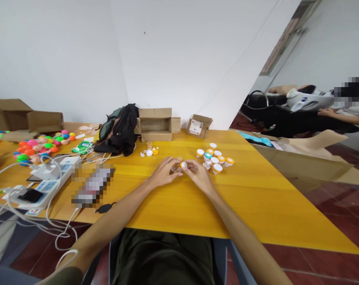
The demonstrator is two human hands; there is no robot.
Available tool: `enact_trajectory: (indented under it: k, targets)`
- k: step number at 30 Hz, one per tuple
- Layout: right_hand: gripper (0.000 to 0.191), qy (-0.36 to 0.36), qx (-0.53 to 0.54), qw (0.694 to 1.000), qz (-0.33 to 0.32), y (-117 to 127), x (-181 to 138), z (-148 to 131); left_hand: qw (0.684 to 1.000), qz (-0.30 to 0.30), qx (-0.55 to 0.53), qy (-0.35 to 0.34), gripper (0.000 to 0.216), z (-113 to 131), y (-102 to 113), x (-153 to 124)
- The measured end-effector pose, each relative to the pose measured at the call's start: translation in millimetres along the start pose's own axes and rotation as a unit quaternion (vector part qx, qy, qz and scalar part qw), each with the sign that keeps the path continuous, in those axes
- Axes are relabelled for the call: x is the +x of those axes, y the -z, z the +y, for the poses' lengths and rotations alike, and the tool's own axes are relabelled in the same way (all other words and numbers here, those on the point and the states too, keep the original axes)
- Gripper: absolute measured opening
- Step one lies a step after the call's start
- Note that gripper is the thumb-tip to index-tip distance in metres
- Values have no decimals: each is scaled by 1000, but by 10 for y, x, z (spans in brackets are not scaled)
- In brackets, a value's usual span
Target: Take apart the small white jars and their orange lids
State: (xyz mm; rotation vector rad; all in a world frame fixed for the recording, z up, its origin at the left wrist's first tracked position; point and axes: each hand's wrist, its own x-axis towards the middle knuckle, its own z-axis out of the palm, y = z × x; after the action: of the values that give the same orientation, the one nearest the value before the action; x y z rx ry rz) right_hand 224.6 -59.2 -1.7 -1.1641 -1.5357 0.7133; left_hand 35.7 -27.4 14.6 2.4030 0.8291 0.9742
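Note:
My left hand (164,173) and my right hand (199,175) meet above the middle of the table. Between their fingertips is a small jar lid (183,166), white with an orange rim, pinched by my right hand. My left hand's fingers curl around a clear plastic piece (175,169) beside the lid; whether the two are joined I cannot tell. Several small clear jars (217,168) with white, orange and teal lids cluster beyond my right hand. Farther back, loose white parts, an orange ring (155,152) and a clear cup (149,145) lie on the table.
The yellow table (241,209) holds a power strip (56,180) with white cables, a phone (93,186) and colourful plastic toys (38,148) on the left. A black bag (121,132), an open carton (155,132) and a smaller box (199,126) stand behind. Another person sits far right.

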Motion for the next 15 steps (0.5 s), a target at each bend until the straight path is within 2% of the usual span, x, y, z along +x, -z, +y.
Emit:
enact_trajectory:
  k: [3,7,15]
  targets:
    - [36,-36,70,996,-36,-35,-5,4,1000,7,-8,5,30,7,-26,-10]
    - [37,-60,104,991,-66,-41,-9,-10,1000,14,-14,9,17,5,-40,-16]
    - [36,-27,104,992,-60,-24,-7,-3,998,26,-40,39,16,20,-49,12]
